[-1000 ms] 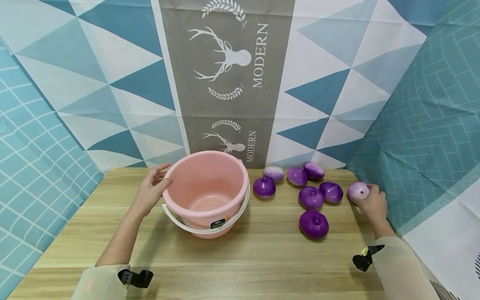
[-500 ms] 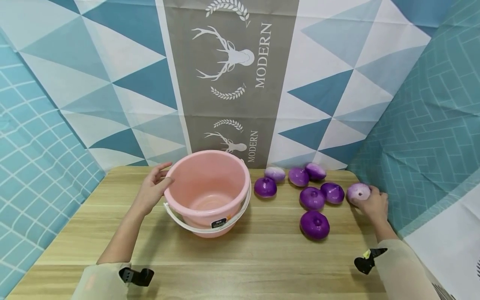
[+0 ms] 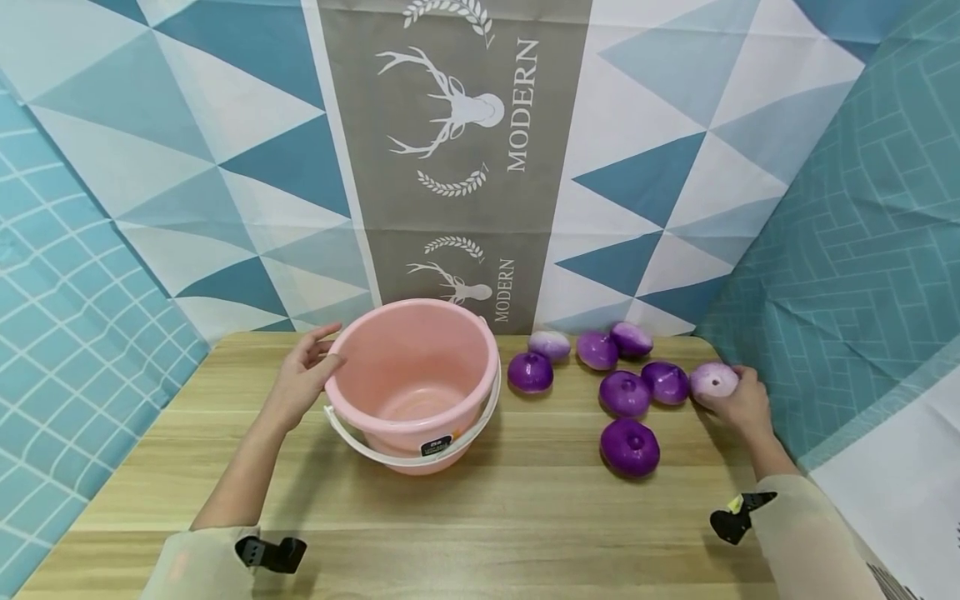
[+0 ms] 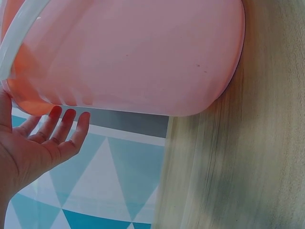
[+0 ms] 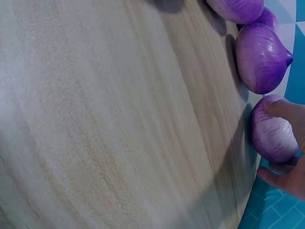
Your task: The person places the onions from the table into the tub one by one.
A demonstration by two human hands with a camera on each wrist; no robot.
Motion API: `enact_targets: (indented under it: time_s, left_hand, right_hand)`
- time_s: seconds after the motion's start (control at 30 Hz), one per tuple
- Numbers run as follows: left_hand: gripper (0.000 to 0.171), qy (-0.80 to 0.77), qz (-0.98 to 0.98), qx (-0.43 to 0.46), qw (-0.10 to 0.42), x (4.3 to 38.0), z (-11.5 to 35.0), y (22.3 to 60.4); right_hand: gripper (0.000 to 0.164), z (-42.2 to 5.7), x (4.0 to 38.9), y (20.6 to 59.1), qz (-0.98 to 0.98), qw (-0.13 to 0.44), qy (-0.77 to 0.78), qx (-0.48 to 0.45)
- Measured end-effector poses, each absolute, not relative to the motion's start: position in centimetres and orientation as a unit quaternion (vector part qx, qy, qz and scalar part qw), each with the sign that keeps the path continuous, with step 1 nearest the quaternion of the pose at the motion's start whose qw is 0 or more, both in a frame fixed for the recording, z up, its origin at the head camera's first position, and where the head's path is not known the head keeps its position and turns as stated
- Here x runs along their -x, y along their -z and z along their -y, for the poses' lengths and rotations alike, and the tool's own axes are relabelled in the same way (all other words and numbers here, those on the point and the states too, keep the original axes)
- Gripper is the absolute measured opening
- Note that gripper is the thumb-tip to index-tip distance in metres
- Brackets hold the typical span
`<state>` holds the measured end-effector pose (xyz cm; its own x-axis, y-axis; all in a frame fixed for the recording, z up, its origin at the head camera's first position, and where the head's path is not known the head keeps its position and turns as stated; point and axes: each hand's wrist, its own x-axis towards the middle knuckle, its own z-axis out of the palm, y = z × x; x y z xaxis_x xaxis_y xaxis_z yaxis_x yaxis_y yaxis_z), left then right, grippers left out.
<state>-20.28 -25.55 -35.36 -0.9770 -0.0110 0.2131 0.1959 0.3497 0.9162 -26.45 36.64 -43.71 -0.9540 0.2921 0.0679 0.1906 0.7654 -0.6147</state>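
Note:
A pink bucket (image 3: pixel 415 375) with a white handle (image 3: pixel 420 459) stands at the middle left of the table. My left hand (image 3: pixel 300 379) is at its left rim, thumb over the edge and fingers outside against the wall. In the left wrist view the fingers of that hand (image 4: pixel 43 148) are spread and slightly bent beside the bucket wall (image 4: pixel 143 57). At the table's far right, my right hand (image 3: pixel 744 408) grips a pale purple-white onion (image 3: pixel 712 380). The right wrist view has the thumb and fingers of this hand (image 5: pixel 290 143) around the onion (image 5: pixel 272 131), beside a darker purple onion (image 5: pixel 262 59).
Several other purple onions (image 3: pixel 624 392) lie between bucket and right hand; one of them (image 3: pixel 630 447) is nearer the front. The wooden table (image 3: pixel 495 525) backs onto a patterned cloth wall (image 3: pixel 465 200), with teal cloth (image 3: pixel 862 292) close to my right hand.
The right hand and its pale onion have moved slightly left, closing the gap to the neighbouring purple onion, and the onion has turned a little. The left hand and bucket stay put.

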Motion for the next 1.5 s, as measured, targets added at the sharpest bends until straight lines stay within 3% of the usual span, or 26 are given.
enact_targets:
  time_s: [0.3, 0.57, 1.5]
  left_hand:
    - [0.050, 0.586, 0.800, 0.079, 0.107, 20.2, 25.7, 35.4]
    - [0.048, 0.570, 0.815, 0.061, 0.084, 20.2, 25.6, 35.2]
    - [0.049, 0.581, 0.808, 0.058, 0.079, 20.1, 25.5, 35.3]
  right_hand:
    - [0.086, -36.9, 25.9, 42.1, 0.927, 0.135, -0.331, 0.116]
    - [0.083, -37.0, 25.9, 40.6, 0.925, 0.174, -0.326, 0.090]
    - [0.085, -33.5, 25.9, 35.3, 0.915, 0.225, -0.336, 0.016]
